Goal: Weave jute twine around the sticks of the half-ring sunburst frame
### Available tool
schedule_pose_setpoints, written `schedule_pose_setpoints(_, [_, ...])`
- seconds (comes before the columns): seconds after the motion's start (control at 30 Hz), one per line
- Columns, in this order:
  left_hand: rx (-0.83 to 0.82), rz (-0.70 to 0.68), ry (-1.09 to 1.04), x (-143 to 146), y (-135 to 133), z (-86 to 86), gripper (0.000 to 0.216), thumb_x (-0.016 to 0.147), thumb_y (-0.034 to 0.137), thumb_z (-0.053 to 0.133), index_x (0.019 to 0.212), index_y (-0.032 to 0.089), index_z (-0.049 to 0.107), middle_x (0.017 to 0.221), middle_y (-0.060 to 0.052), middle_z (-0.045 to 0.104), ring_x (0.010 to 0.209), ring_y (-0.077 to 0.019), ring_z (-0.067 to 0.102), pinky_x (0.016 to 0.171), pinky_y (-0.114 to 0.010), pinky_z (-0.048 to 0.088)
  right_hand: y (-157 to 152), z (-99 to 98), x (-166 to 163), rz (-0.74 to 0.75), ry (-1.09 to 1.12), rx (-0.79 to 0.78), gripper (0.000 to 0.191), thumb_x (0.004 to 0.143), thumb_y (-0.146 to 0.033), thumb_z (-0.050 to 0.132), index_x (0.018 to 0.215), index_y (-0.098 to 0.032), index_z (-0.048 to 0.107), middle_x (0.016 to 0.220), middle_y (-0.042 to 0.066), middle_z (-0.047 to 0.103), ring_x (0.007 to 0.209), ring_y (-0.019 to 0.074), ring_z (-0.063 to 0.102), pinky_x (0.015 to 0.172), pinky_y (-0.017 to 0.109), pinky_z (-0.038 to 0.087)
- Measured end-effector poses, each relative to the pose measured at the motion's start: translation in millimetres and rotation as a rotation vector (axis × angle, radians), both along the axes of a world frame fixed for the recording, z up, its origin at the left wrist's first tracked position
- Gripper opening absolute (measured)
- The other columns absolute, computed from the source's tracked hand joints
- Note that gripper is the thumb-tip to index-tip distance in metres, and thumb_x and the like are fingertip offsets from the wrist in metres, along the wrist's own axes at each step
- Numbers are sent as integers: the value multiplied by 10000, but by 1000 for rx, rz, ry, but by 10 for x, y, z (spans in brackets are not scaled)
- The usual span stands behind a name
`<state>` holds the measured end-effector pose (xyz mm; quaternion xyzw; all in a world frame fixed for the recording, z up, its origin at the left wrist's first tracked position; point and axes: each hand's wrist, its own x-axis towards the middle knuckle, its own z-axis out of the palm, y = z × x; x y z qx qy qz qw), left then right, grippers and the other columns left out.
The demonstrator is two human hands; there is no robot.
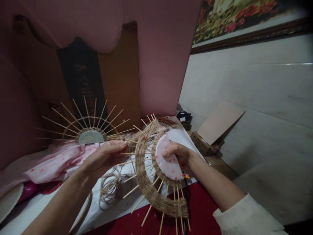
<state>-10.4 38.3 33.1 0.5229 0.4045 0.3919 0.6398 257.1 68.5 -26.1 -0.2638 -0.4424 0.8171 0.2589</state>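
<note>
My right hand (177,152) is closed on a half-round craft piece (149,182), gripping its dotted pink fabric centre (167,163). The piece has wooden sticks fanning out and bands of jute twine woven through them. My left hand (109,155) is at the piece's left edge, fingers pinched together round the twine and stick ends there. A loose coil of jute twine (110,186) lies on the white surface just below my left hand.
A second stick-and-twine fan (89,130) stands behind my left hand. Pink dotted cloth (56,163) lies at the left. A red mat (195,212) covers the near surface. A cardboard box (204,145) and a leaning board (220,120) sit by the tiled wall at right.
</note>
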Motion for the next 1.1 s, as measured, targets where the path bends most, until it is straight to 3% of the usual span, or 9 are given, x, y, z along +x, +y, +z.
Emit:
schedule_pose_setpoints(0.1, [120, 85, 229, -1, 20, 6, 298, 678, 375, 703, 538, 148, 572, 494, 32, 435, 448, -59, 322, 419, -202, 228, -2, 26, -28, -48, -36, 20, 272, 521, -166, 744, 757, -104, 623, 670, 32, 687, 544, 144, 637, 534, 256, 534])
schedule_pose_setpoints(0.2, [386, 217, 555, 30, -29, 27, 245, 705, 392, 669, 625, 161, 660, 548, -6, 546, 502, -101, 426, 470, -232, 296, 0, 29, -50, -91, -72, 30, 274, 523, -163, 732, 761, -104, 610, 649, 26, 674, 524, 144, 626, 510, 257, 522])
schedule_pose_setpoints(0.4, [706, 191, 877, 176, -211, 12, 190, 764, 346, 608, 683, 205, 706, 566, -13, 616, 518, -133, 490, 502, -256, 313, -46, 51, -94, -176, -77, 11, 248, 533, -165, 714, 750, -103, 610, 607, 19, 663, 492, 127, 600, 500, 246, 503])
schedule_pose_setpoints(0.63, [762, 164, 831, 186, -218, -17, 160, 794, 305, 591, 850, 243, 728, 748, -22, 717, 640, -160, 610, 574, -258, 392, -54, 67, -105, -207, -70, -27, 269, 523, -181, 709, 766, -100, 627, 626, 29, 682, 514, 148, 625, 502, 260, 517])
schedule_pose_setpoints(0.8, [774, 168, 857, 78, -170, 22, 165, 806, 318, 574, 801, 225, 710, 676, -9, 690, 583, -142, 592, 542, -247, 391, -36, 47, -104, -149, -78, -6, 260, 492, -164, 715, 721, -102, 609, 606, 19, 668, 487, 140, 611, 478, 253, 510])
schedule_pose_setpoints(1.1, [882, 324, 849, -14, -80, 56, 88, 726, 308, 679, 732, 228, 715, 663, -5, 691, 582, -146, 589, 561, -253, 376, -64, 16, -88, -73, -100, 2, 265, 488, -164, 717, 717, -111, 593, 606, 19, 665, 485, 139, 613, 464, 240, 506])
